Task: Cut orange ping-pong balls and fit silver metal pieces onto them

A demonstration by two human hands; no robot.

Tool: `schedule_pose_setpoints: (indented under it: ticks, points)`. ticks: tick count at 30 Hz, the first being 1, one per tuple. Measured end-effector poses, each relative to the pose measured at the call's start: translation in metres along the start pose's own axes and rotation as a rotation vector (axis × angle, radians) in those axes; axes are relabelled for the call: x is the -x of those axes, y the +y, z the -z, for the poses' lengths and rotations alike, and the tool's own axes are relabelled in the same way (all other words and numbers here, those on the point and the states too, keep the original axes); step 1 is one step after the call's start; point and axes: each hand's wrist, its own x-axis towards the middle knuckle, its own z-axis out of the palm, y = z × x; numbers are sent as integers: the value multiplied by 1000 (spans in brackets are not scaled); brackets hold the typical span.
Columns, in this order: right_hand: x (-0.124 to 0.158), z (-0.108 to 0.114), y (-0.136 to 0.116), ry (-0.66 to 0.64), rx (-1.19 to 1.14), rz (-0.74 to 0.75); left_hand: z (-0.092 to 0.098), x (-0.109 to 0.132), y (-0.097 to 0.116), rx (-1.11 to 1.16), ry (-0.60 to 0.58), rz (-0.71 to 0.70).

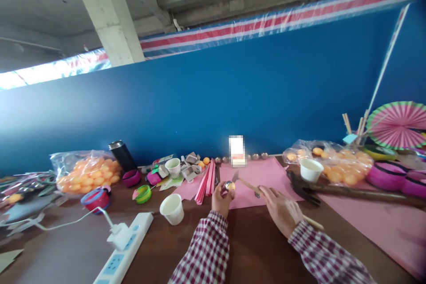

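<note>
My left hand (221, 199) holds a small shiny ball (230, 185), silvery with an orange patch, between its fingertips. My right hand (282, 209) is closed around a slim wooden-handled tool (249, 186), whose rear end sticks out past the wrist. The tool's greyish head is close to the ball; its exact kind, and whether it touches, I cannot make out. Both hands are over the near part of a pink sheet (276, 173). Several silvery balls, such as one silver ball (264, 155), stand in a row along its far edge.
A white paper cup (172, 209) and a power strip (133, 239) are left of my arms. Farther left is a bag of orange balls (88, 175). At right are a claw hammer (359, 192), another cup (311, 170) and a second ball bag (349, 164). A blue partition (213, 97) stands behind.
</note>
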Motion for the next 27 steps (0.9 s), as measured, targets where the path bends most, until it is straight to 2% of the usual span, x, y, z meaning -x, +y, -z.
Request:
schedule_pose_setpoints:
  ticks: [4, 8, 10, 13, 18, 21, 27]
  points:
    - [2, 4, -1, 36, 33, -7, -1, 1, 1, -82, -53, -78]
    - [2, 5, -2, -48, 96, 49, -3, 2, -1, -60, -94, -64]
    - [2, 4, -1, -44, 107, 42, -3, 1, -3, -70, -107, -58]
    - [1, 5, 0, -1, 89, -5, -3, 0, -5, -123, -101, -78]
    - [1, 7, 0, -52, 127, 27, 1, 0, -7, -201, -100, -141]
    - [2, 6, -1, 8, 109, 10, 3, -1, -9, -260, -67, -184]
    - [4, 2, -2, -5, 115, 50, 1, 1, -4, -247, -32, -150]
